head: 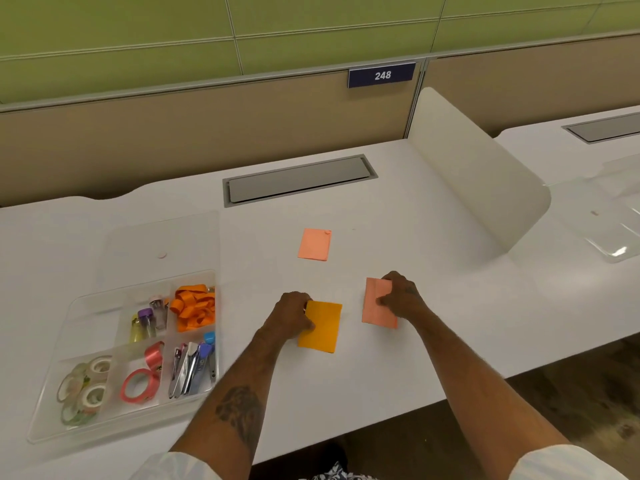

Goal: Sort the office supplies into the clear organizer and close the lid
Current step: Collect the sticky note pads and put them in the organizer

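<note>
Clear organizer (93,323) sits on the white desk (398,368), lid off. Inside, left to right:
- Front-left compartment: patterned tape rolls (85,393).
- Front-middle: red ribbon rolls (142,382).
- Middle-back: small capped bottles (149,320), one with a purple cap.
- Back-right: bunched orange ribbon (194,306).
- Front-right: metal clippers (188,368) with blue pieces; exact type cannot be told.
- Back-left compartment looks bare.

Clear lid (159,237) lies flat just behind the organizer, touching or nearly touching its back edge.

Right of the organizer, near its front-right corner: left hand (292,315) is clamped on the orange sticky pad (322,329), fingers curled over its left edge and thumb on its face. The pad is low over the desk; whether it is lifted or resting cannot be told.

Further right of the organizer: right hand (401,296) is clamped on a pink sticky pad (375,306), fingers curled round its right edge. That pad is apart from the orange one.

Right of the organizer and level with its lid: a second pink pad (313,245) lies flat on the desk, untouched, with a small round pink thing (327,232) on its far-right corner.

Behind the organizer, well apart: a grey cable hatch (298,180) set in the desk. Far right of the organizer: a white curved divider (478,188). Number plate 248 (381,75) on the back partition.
</note>
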A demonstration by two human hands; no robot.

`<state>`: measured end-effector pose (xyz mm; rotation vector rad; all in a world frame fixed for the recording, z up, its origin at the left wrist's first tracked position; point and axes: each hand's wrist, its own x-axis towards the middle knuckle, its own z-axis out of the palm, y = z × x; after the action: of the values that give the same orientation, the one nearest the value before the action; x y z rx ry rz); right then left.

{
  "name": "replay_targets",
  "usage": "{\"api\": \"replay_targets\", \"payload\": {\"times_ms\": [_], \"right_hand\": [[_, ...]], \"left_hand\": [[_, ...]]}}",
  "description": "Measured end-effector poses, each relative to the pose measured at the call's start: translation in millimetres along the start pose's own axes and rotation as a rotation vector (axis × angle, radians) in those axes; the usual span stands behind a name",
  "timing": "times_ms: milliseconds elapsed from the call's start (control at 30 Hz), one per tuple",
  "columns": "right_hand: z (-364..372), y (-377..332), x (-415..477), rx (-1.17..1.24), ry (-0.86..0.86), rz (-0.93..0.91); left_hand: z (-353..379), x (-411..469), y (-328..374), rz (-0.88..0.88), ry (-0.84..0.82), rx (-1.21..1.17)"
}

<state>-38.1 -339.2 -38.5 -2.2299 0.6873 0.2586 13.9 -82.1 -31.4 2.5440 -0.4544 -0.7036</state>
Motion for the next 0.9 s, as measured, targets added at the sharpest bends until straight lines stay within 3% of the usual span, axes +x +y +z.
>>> {"api": "replay_targets", "payload": {"times_ms": [300,600,900], "right_hand": [[17,-59,-8,0.579,0.024,-0.081],[75,-158,-27,0.601,0.046,-0.180],[179,-275,-62,0.564,-0.018,-0.267]], "left_hand": [[-53,-14,-22,-0.044,0.224,-0.592],[-125,-58,-92,-0.078,0.383,-0.895],[-207,-117,-232,-0.104,0.497,-0.983]]}}
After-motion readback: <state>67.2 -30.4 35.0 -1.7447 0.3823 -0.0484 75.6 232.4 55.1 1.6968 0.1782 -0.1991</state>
